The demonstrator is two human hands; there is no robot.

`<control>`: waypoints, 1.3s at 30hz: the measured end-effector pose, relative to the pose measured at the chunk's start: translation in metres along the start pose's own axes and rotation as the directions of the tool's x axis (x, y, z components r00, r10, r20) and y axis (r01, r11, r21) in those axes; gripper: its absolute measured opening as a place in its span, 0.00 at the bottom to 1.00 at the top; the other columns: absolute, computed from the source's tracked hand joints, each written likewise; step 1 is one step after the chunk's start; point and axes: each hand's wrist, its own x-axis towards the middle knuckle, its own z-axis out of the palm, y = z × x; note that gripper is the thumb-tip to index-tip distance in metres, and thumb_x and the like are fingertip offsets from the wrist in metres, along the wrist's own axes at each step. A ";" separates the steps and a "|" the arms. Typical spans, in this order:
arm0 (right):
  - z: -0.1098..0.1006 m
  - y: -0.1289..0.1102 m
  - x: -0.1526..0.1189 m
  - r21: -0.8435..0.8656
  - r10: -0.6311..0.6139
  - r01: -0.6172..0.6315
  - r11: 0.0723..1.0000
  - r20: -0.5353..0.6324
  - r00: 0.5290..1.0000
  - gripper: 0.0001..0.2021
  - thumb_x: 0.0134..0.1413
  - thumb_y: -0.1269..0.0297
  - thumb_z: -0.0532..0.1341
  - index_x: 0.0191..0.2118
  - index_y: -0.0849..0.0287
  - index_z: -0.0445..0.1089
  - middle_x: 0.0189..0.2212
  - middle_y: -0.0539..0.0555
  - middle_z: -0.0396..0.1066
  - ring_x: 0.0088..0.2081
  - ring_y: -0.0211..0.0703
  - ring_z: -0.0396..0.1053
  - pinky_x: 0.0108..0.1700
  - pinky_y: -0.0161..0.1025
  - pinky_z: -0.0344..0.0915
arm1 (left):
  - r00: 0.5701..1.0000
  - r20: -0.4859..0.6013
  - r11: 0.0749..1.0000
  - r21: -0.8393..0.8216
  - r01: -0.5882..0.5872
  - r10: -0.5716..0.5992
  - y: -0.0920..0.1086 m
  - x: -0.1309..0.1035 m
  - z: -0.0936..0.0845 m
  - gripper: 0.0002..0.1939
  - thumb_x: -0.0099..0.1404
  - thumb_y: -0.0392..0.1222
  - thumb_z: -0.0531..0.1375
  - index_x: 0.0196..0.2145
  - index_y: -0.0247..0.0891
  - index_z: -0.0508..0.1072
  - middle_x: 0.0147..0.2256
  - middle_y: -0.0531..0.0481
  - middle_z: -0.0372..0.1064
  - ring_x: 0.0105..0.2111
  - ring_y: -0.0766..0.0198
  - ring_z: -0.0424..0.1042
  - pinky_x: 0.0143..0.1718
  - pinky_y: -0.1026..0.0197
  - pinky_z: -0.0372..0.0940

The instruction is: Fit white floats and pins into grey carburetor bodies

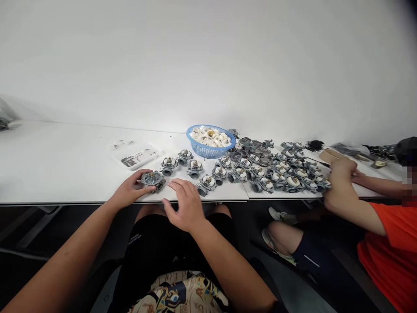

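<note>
A person's left hand [132, 188] grips a grey metal carburetor body [150, 178] at the front edge of a white table [74, 165], thumb on the near side and brass parts showing on top. The right hand [186, 204], fingers spread and holding nothing visible, hovers just beside it. Beyond the carburetor sits a shallow white tray [149, 160] of thin metal pins; to its right, small carburetors with white floats [195, 168] stand spaced apart. A blue plastic basket [210, 151] heaped with white floats rests behind them. Farther right, more carburetors [293, 180] crowd together, near the bent arm of a co-worker in an orange shirt [391, 224].
</note>
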 end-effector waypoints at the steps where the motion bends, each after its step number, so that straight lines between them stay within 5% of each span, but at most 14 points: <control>1: -0.010 0.007 -0.010 -0.026 -0.019 0.016 1.000 -0.103 0.995 0.18 0.64 0.59 0.59 0.57 0.55 0.64 0.53 0.60 0.71 0.56 0.52 0.68 0.60 0.51 0.64 | 1.000 -0.023 1.000 0.024 0.020 -0.019 -0.001 0.000 0.001 0.41 0.50 0.69 0.68 0.55 0.44 0.70 0.52 0.45 0.75 0.50 0.47 0.75 0.50 0.53 0.71; 4: -0.034 0.034 -0.038 -0.121 0.088 -0.154 0.981 -0.429 0.899 0.22 0.61 0.59 0.64 0.58 0.56 0.61 0.51 0.63 0.69 0.55 0.56 0.68 0.56 0.55 0.66 | 0.992 -0.092 0.986 0.133 0.101 -0.090 -0.002 -0.002 0.005 0.38 0.50 0.70 0.68 0.52 0.46 0.70 0.48 0.48 0.77 0.46 0.48 0.77 0.45 0.55 0.71; 6: -0.041 0.050 -0.050 -0.135 0.182 -0.275 0.952 -0.470 0.863 0.26 0.60 0.55 0.66 0.58 0.58 0.60 0.51 0.65 0.68 0.53 0.57 0.68 0.51 0.53 0.68 | 0.984 -0.132 0.969 0.200 0.147 -0.122 -0.001 -0.001 0.007 0.37 0.50 0.70 0.68 0.52 0.48 0.70 0.46 0.50 0.78 0.43 0.49 0.77 0.41 0.57 0.71; 15: -0.028 0.066 -0.046 0.042 0.473 -0.481 0.876 -0.273 0.838 0.21 0.57 0.50 0.67 0.49 0.57 0.65 0.37 0.54 0.66 0.37 0.45 0.64 0.41 0.41 0.65 | 0.975 -0.173 0.954 0.240 0.182 -0.142 0.003 -0.001 0.011 0.38 0.52 0.72 0.67 0.53 0.50 0.69 0.46 0.51 0.78 0.42 0.50 0.77 0.39 0.58 0.69; 27: -0.014 0.074 -0.041 0.072 0.554 -0.559 0.826 -0.287 0.781 0.25 0.52 0.42 0.68 0.45 0.56 0.65 0.36 0.52 0.66 0.34 0.42 0.62 0.38 0.39 0.61 | 0.986 -0.079 0.982 0.112 0.155 -0.146 0.005 -0.001 0.002 0.41 0.49 0.73 0.68 0.54 0.47 0.70 0.52 0.47 0.75 0.47 0.47 0.74 0.50 0.49 0.69; 39: -0.008 0.082 -0.032 0.038 0.538 -0.552 0.833 -0.284 0.793 0.26 0.56 0.42 0.65 0.50 0.57 0.65 0.40 0.55 0.69 0.35 0.43 0.64 0.36 0.38 0.61 | 0.992 0.092 0.996 0.044 0.083 -0.087 -0.004 0.020 0.000 0.39 0.52 0.68 0.70 0.56 0.47 0.70 0.55 0.47 0.73 0.51 0.47 0.73 0.57 0.46 0.66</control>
